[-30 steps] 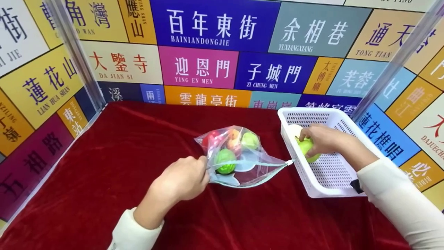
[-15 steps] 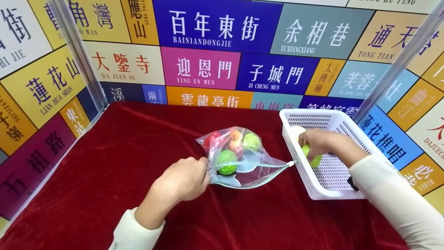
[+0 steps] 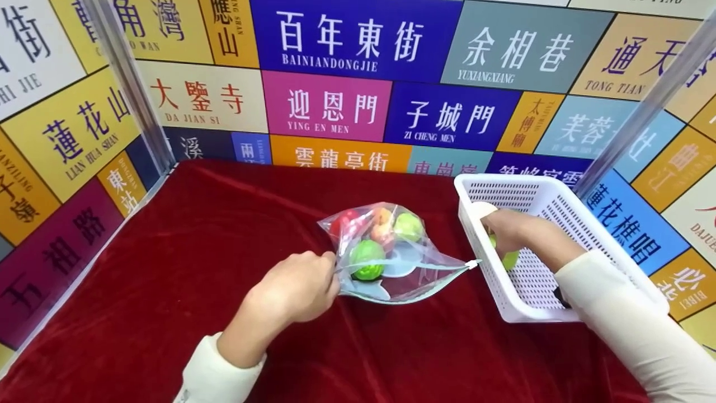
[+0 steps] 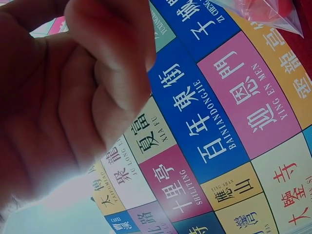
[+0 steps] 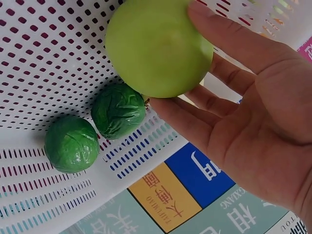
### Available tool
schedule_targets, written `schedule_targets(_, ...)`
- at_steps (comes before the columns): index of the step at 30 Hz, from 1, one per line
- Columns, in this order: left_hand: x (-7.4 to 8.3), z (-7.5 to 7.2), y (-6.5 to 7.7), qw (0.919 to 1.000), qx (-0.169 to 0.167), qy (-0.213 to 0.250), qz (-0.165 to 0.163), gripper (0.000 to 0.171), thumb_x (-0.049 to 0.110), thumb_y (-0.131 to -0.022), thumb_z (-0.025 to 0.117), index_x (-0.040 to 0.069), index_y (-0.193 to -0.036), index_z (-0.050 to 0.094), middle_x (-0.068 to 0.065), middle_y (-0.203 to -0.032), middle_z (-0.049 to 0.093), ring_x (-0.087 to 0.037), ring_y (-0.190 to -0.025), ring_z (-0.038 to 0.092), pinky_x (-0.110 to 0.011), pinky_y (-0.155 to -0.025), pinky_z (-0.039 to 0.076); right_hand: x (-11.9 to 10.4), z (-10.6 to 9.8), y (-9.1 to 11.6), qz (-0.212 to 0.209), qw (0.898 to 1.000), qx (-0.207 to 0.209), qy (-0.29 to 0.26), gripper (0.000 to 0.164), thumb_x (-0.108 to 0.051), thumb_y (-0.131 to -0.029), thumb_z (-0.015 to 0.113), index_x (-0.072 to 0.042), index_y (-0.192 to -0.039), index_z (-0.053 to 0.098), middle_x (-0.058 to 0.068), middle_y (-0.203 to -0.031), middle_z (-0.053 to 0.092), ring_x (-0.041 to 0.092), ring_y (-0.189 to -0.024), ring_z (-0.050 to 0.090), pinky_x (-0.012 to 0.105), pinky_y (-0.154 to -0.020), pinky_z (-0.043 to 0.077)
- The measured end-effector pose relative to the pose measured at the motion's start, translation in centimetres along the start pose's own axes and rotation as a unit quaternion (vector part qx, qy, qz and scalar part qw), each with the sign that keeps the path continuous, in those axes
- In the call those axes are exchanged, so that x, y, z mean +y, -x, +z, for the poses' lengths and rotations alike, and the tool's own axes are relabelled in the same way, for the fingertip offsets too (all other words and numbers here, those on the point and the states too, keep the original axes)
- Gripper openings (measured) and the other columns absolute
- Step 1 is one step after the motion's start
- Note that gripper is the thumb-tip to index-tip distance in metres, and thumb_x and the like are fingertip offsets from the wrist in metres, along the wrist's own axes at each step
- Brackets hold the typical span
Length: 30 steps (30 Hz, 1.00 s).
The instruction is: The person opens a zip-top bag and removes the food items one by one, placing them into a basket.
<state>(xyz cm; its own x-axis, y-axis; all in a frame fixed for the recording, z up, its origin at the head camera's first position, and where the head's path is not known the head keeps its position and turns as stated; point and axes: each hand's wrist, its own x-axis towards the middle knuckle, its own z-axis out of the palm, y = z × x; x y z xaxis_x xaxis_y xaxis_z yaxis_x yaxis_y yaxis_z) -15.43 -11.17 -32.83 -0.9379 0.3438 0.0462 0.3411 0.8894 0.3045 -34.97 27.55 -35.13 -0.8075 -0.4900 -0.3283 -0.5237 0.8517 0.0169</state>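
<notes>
My left hand [image 3: 299, 285] grips the left side of a clear zip bag [image 3: 417, 288] lying with its mouth toward me. Inside the bag are a small green cabbage [image 3: 367, 260], a light green fruit [image 3: 409, 226], red pieces [image 3: 345, 223] and an orange-pink fruit [image 3: 382, 230]. My right hand [image 3: 512, 226] reaches down into a white basket [image 3: 523, 314]. Thumb and fingers curl round a yellow-green pear [image 5: 158, 48], mostly hidden by the hand in the head view. Below it in the right wrist view lie two leafy green balls like cabbages [image 5: 71, 144].
A pale round thing [image 3: 481, 209] shows at the basket's left wall. The bag's white slider [image 3: 471, 263] is right by the basket's side. Red cloth [image 3: 224, 224] covers the table; printed panels [image 3: 347, 33] rise behind and at both sides.
My right hand has sunk deeper into the basket, covering more of the pear. The left hand keeps its hold on the bag, which lies as before.
</notes>
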Motion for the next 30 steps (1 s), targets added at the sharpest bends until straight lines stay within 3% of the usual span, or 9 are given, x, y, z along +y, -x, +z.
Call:
schedule_targets(8, 0.0, 0.1, 0.0, 1.0, 0.0, 0.001, 0.004, 0.021, 0.02, -0.096, 0.059, -0.001, -0.093, 0.06, -0.015, -0.074, 0.06, -0.032, -0.071, 0.065, -0.046, -0.067, 0.054, -0.1, -0.2, 0.2, 0.0, 1.0, -0.01, -0.013, 0.046, -0.008, -0.066, 0.088, -0.005, -0.106, 0.064, 0.009, -0.094, 0.07, 0.021, -0.08, 0.058, 0.039, -0.077, 0.054)
schedule_targets(11, 0.0, 0.1, 0.1, 1.0, 0.002, 0.0, 0.005, 0.021, 0.019, -0.096, 0.059, -0.001, -0.092, 0.06, -0.015, -0.074, 0.06, -0.033, -0.071, 0.065, -0.047, -0.067, 0.054, -0.4, -1.0, 0.7, -0.007, 1.0, 0.006, -0.024, 0.048, -0.012, -0.069, 0.086, -0.002, -0.111, 0.064, 0.015, -0.101, 0.071, 0.027, -0.088, 0.064, 0.045, -0.081, 0.054)
schedule_targets(15, 0.0, 0.1, 0.2, 0.9999, 0.007, 0.001, 0.008, 0.02, 0.018, -0.095, 0.059, -0.001, -0.09, 0.059, -0.016, -0.073, 0.059, -0.035, -0.07, 0.064, -0.048, -0.066, 0.053, -1.1, -3.4, 2.2, -0.011, 0.998, 0.047, -0.049, 0.053, -0.016, -0.074, 0.085, 0.002, -0.12, 0.064, 0.024, -0.109, 0.07, 0.041, -0.101, 0.066, 0.055, -0.09, 0.051)
schedule_targets(21, 0.1, 0.1, 0.2, 0.9999, 0.007, -0.001, 0.008, 0.02, 0.018, -0.095, 0.059, -0.001, -0.089, 0.059, -0.015, -0.072, 0.059, -0.034, -0.069, 0.064, -0.047, -0.065, 0.053, -4.6, -9.0, 6.4, 0.027, 0.991, 0.125, -0.044, 0.051, -0.018, -0.085, 0.079, -0.006, -0.131, 0.06, 0.02, -0.119, 0.068, 0.04, -0.112, 0.062, 0.06, -0.093, 0.048)
schedule_targets(26, 0.2, 0.0, 0.0, 0.9999, 0.005, -0.005, 0.008, 0.022, 0.02, -0.096, 0.06, -0.001, -0.094, 0.06, -0.014, -0.073, 0.059, -0.031, -0.068, 0.064, -0.045, -0.065, 0.054, -9.6, -11.8, 11.2, 0.005, 0.974, 0.224, -0.04, 0.051, -0.026, -0.088, 0.078, -0.012, -0.133, 0.06, 0.014, -0.119, 0.068, 0.034, -0.11, 0.061, 0.057, -0.091, 0.049)
schedule_targets(30, 0.2, 0.1, -0.1, 0.9999, 0.006, -0.006, 0.011, 0.022, 0.021, -0.096, 0.061, -0.002, -0.096, 0.06, -0.014, -0.072, 0.058, -0.029, -0.068, 0.063, -0.043, -0.064, 0.053, -13.4, -11.2, 14.4, -0.06, 0.942, 0.327, -0.04, 0.054, -0.023, -0.084, 0.083, -0.015, -0.133, 0.062, 0.005, -0.118, 0.07, 0.026, -0.108, 0.065, 0.052, -0.09, 0.053)
